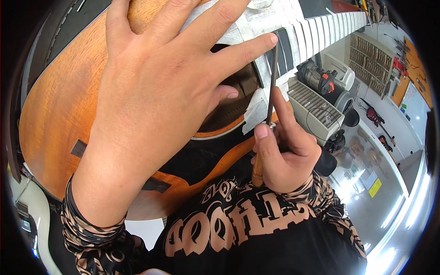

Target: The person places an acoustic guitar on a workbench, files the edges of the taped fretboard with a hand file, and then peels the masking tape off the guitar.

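A dark worktop (75,27) is partly seen beyond the guitar (59,105); any contact between them is hidden.

Left hand (153,78): spread, back up, over the guitar body (59,101), index fingertip at the far end of a narrow metal blade (273,68). Right hand (291,160): closed round the wooden handle (258,172), index finger along the blade. Pale tape (256,110) beside the soundhole (229,112); white strips cross the neck (330,31).

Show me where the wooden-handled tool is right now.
In the head view, the wooden-handled tool is in the person's right hand, right of the sound hole of the guitar, its metal shaft reaching up to the index fingertip of the left hand.
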Action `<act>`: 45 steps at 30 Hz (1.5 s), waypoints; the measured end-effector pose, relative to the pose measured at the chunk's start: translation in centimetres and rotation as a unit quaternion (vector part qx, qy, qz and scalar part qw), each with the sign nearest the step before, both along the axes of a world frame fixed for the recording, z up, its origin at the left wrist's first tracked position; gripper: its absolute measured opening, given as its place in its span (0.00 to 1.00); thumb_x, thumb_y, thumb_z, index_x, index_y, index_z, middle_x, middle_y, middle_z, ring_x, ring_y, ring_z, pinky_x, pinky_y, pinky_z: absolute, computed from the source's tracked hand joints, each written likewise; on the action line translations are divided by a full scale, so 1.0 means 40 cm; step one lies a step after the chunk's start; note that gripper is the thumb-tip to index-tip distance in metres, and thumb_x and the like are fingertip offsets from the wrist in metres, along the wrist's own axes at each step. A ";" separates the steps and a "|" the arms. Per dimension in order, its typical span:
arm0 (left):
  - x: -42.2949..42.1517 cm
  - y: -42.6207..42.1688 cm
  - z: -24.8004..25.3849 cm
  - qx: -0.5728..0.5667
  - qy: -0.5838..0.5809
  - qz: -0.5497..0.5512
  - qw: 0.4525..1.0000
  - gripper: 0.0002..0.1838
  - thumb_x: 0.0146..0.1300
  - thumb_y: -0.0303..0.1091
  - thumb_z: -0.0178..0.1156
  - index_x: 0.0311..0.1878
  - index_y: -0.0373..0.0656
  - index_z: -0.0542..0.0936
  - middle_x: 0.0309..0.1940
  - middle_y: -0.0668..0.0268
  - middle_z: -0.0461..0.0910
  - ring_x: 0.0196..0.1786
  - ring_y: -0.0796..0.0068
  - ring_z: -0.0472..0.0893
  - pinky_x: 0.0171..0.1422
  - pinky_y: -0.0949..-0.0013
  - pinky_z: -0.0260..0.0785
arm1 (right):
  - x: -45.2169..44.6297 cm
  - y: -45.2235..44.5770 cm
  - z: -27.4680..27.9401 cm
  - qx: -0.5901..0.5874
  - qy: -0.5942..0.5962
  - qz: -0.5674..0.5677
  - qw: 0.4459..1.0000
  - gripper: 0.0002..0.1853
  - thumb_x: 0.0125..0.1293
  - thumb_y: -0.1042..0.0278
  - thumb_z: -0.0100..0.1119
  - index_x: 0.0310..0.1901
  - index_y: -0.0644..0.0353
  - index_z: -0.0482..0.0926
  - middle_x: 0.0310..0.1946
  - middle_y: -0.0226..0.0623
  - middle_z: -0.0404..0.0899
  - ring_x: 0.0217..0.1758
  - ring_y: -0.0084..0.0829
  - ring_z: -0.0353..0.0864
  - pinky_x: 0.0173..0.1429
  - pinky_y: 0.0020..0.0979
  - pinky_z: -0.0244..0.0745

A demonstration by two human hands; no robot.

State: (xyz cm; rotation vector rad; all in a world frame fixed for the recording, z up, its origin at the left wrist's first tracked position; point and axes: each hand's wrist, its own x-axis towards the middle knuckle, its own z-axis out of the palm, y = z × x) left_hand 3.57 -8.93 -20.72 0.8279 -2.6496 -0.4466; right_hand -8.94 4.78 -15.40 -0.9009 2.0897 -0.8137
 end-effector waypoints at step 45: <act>-0.016 -0.002 0.001 0.010 0.005 -0.008 1.000 0.29 0.55 0.46 0.70 0.62 0.68 0.77 0.61 0.68 0.74 0.63 0.68 0.69 0.65 0.58 0.59 | -0.032 0.005 -0.019 -0.018 -0.021 -0.020 0.999 0.28 0.63 0.79 0.67 0.65 0.71 0.74 0.17 0.15 0.64 0.21 0.06 0.58 0.27 0.13 0.52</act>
